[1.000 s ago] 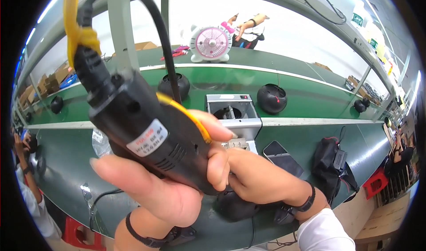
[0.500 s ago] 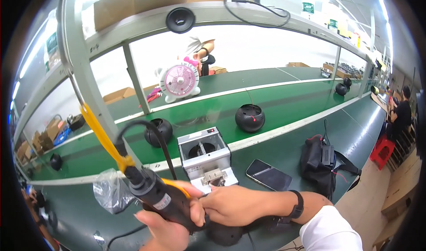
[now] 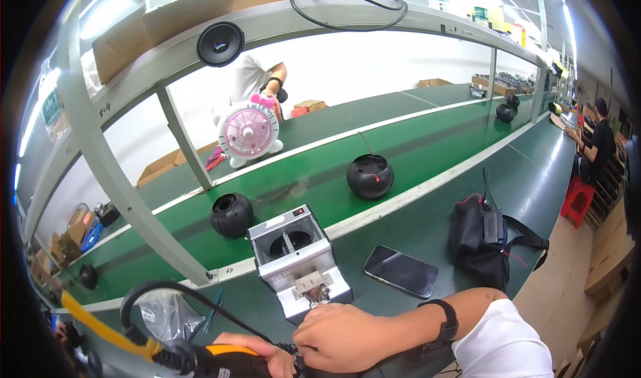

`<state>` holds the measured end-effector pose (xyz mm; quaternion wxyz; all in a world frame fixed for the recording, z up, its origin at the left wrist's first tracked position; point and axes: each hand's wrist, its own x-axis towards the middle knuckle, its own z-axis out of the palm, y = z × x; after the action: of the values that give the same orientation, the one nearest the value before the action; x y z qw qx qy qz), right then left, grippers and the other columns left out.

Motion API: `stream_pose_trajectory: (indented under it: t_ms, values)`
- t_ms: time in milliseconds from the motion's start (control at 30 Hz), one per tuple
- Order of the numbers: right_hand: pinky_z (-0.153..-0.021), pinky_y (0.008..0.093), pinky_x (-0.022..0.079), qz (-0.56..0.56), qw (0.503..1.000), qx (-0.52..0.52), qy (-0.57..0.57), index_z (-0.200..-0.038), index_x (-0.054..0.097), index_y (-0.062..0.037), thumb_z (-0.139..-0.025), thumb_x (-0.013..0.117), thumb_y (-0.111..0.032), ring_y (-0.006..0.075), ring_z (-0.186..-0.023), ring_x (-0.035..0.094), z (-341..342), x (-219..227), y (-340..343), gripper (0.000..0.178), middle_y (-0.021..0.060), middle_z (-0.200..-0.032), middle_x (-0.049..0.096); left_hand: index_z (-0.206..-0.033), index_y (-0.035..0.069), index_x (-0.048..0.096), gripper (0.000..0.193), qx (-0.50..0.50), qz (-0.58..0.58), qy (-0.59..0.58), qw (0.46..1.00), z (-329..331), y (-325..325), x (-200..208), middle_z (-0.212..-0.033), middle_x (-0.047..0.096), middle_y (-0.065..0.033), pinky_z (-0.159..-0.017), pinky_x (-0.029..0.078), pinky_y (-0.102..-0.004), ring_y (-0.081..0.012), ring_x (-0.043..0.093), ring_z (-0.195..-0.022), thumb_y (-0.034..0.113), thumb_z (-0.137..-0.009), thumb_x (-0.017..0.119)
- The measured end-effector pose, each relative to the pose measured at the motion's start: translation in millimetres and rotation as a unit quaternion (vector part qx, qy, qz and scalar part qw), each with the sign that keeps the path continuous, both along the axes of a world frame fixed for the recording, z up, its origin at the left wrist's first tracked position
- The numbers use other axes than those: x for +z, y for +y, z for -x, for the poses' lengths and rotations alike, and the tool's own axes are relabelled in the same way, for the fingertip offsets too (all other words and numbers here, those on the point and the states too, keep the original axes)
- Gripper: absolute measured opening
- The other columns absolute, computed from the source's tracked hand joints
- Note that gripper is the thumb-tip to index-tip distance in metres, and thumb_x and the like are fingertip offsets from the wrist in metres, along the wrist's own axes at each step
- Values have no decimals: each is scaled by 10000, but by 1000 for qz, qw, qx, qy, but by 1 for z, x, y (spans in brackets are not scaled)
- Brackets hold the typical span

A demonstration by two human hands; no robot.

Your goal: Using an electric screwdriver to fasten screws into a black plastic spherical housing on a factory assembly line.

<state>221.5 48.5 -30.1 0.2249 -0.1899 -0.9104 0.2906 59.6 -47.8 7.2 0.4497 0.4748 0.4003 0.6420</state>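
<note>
At the lower edge my left hand (image 3: 264, 354) is closed round a black electric screwdriver (image 3: 227, 359) with an orange-yellow strip on its side. A yellow strap (image 3: 110, 324) and a black cable run from its end; its tip is out of sight. My right hand (image 3: 344, 336), with a black band at the wrist, is curled beside it at the front of a silver-white screw feeder (image 3: 296, 261). The right fingertips are hidden, so what they hold does not show. Next to the feeder lies a dark smartphone (image 3: 400, 271).
Black round housings (image 3: 370, 176) sit on the green conveyor belt (image 3: 307, 198). On the bench are a clear plastic bag (image 3: 170, 318) and a black pouch (image 3: 477, 241). A pink-white fan (image 3: 248, 132) stands across the belt near another person's arm. A frame post (image 3: 127, 171) rises at left.
The screwdriver and my left hand have moved down and left, and the tool has tipped over to the left. My right hand appears lower, with the view shifted.
</note>
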Motion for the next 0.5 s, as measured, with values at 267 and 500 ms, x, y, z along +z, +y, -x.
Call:
stream_pose_trajectory:
  t_ms: [267,500]
  values:
    - [-793,487,532,-4,1000,-8,-19,-746,654,-17,-849,597,-211,372,-829,675,1,5,-6,226,182,-754,673,-1052,17,522,984,-28,-1,15,1000,12,2,-1,-699,557,-36,-609,473,-300,-147,537,-613,926,-676,564]
    - [-804,497,539,19,999,-18,-42,-778,650,-36,-856,618,-257,381,-892,671,-3,18,-2,237,175,-788,677,-1073,-95,611,1158,-247,-100,-100,959,32,34,-7,-694,632,-81,-553,515,-289,-169,613,-584,983,-661,511]
